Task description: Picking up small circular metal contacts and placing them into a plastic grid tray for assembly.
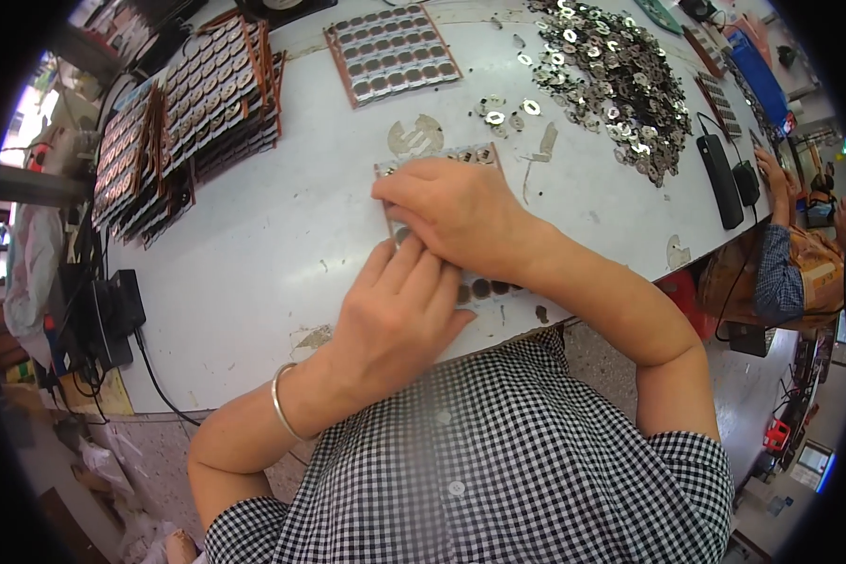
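A board panel [482, 289] with rows of round dark pieces and an orange-brown edge lies on the table in front of me, mostly hidden under my hands. Across its lower left part rests my left hand [397, 305], fingers stretched forward and thumb apart, touching the panel. My right hand [465, 209] reaches over from the right, its fingers bent and pressed together above the panel's left side. Whatever those fingers pinch is hidden. Just beyond the hands, a few small metal pieces [484, 157] show on the panel's far rows.
Stacked similar panels [211, 89] stand at the left; another panel [392, 54] lies at the back. A heap of small shiny metal plates [620, 89] spreads at the far right. A black power strip [719, 179] lies near the right edge. Another person's arm [778, 188] shows beyond.
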### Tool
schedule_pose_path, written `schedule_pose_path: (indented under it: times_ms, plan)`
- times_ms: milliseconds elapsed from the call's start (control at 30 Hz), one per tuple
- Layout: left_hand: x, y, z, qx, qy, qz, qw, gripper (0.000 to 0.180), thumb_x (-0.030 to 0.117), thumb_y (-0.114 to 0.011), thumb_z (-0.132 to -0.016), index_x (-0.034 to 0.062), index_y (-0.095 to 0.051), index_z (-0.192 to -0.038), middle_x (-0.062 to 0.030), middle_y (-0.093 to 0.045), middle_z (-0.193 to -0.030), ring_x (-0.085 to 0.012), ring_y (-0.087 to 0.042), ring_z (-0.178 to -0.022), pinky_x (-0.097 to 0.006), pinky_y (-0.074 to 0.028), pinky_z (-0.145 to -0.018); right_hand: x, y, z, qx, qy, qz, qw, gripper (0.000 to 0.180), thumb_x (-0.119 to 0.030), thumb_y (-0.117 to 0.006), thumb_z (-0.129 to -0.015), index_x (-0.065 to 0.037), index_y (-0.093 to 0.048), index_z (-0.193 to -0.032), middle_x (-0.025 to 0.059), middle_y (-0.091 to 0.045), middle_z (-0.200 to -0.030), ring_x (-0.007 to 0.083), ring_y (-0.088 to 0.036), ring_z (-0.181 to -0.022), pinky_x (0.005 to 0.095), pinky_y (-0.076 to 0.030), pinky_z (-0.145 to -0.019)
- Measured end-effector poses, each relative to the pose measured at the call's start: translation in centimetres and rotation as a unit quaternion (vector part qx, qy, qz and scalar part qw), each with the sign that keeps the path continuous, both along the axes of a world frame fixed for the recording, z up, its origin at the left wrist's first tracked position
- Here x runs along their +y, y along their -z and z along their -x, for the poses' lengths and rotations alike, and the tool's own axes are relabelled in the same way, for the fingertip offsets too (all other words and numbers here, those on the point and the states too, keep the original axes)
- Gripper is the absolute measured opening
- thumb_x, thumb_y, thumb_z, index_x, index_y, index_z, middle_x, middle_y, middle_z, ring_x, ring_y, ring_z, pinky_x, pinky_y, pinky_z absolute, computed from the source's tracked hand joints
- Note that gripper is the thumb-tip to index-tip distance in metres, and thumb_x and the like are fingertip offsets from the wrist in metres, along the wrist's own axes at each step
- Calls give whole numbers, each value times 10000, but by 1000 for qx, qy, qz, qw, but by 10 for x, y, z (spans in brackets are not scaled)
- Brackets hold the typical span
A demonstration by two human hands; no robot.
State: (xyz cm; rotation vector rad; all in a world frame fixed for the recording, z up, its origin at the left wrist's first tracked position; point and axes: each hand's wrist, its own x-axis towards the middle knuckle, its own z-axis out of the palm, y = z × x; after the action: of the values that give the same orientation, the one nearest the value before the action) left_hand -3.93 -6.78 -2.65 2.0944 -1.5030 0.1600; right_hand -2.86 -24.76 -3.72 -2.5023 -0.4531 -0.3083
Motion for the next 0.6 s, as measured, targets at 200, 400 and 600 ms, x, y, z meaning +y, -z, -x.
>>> schedule_pose_path:
  times_ms: [200,400,600]
  plan:
    - [2,-7,0,3,-8,-36,999,509,170,-845,-688,-48,-661,-1109,-176,-643,-1096,-387,-622,-1122,-482,-518,-962,-84,-9,0,-68,107,-4,992,222,-26,-689,-895,-43,-712,-1115,126,-719,-1054,301,-715,-879,355,-582,-763]
    - [-1,-16,-5,65,3,-55,996,571,183,-858,-687,-24,-643,-1174,-192,-621,-1191,-407,-571,-1216,-518,-461,-1042,-122,-7,2,-21,105,34,994,185,-52,-678,-928,-41,-728,-1106,126,-712,-1065,309,-705,-857,354,-570,-755]
    - [3,-22,-18,54,-50,-94,993,805,372,-878,-713,-42,-570,-1330,-266,-495,-1435,-491,-413,-1403,-667,-290,-1140,-122,1,-1,-6,127,56,990,134,-101,-686,-945,-49,-718,-1064,113,-694,-1023,306,-694,-859,380,-561,-780]
